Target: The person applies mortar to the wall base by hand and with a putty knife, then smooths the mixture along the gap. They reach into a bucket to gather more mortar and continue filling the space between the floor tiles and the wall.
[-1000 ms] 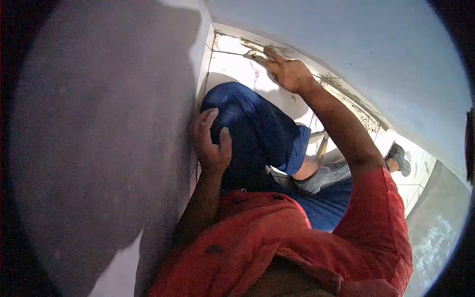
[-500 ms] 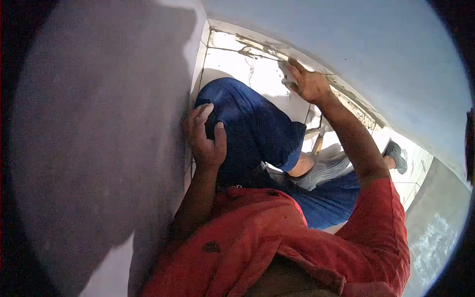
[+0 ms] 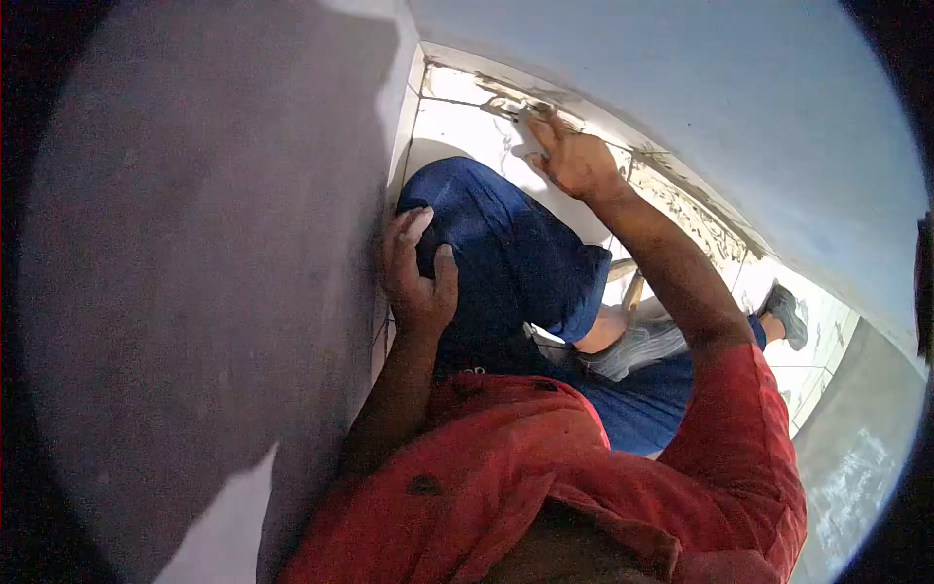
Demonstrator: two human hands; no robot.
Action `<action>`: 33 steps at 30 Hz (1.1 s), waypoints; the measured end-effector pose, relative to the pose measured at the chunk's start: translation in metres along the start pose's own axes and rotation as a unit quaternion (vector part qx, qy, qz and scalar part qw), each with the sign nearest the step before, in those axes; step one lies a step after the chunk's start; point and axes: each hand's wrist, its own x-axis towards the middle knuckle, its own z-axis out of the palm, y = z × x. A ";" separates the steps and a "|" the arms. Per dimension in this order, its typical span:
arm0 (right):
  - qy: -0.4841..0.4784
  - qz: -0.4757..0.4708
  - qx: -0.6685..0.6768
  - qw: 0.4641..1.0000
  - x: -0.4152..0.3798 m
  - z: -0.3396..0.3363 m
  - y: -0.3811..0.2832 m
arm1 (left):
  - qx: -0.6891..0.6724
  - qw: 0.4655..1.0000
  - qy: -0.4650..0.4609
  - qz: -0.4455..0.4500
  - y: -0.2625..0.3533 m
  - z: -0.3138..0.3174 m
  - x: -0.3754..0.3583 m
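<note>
My left hand rests against the bent knee of my blue trousers, fingers apart, holding nothing I can see. My right hand reaches out to the seam between the pale tiled floor and the wall. Its fingers are stretched toward a smeared strip of dark, wet-looking material along that seam, and the thumb stands away from them. A grey patch beside these fingertips looks like the hand's shadow. Below my right forearm lies a tool with a wooden handle, partly hidden.
A bluish wall runs along the far side, and a grey wall surface rises close on my left. My shoes are on the tiles under me. Rough patches of material continue along the wall's foot. A grey surface lies at right.
My right hand has slid left along the foot of the wall, toward the corner. My left hand stays at the knee; the whole view has shifted slightly.
</note>
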 end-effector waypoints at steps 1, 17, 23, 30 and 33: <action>-0.002 -0.015 0.026 1.000 0.002 0.002 -0.003 | -0.004 1.000 -0.002 -0.005 0.001 -0.001 -0.001; 0.100 -0.089 -0.015 0.991 0.042 0.008 -0.023 | 0.011 1.000 0.000 -0.021 0.000 0.001 -0.003; 0.112 -0.032 -0.004 0.993 0.028 0.024 0.002 | -0.022 1.000 0.007 -0.014 -0.004 0.003 -0.003; 0.049 0.014 -0.037 0.998 -0.025 0.026 0.031 | 0.006 1.000 0.017 0.002 -0.003 0.004 -0.004; 0.075 0.016 -0.010 0.997 -0.020 0.033 0.027 | 0.012 1.000 0.014 0.004 -0.002 0.004 -0.004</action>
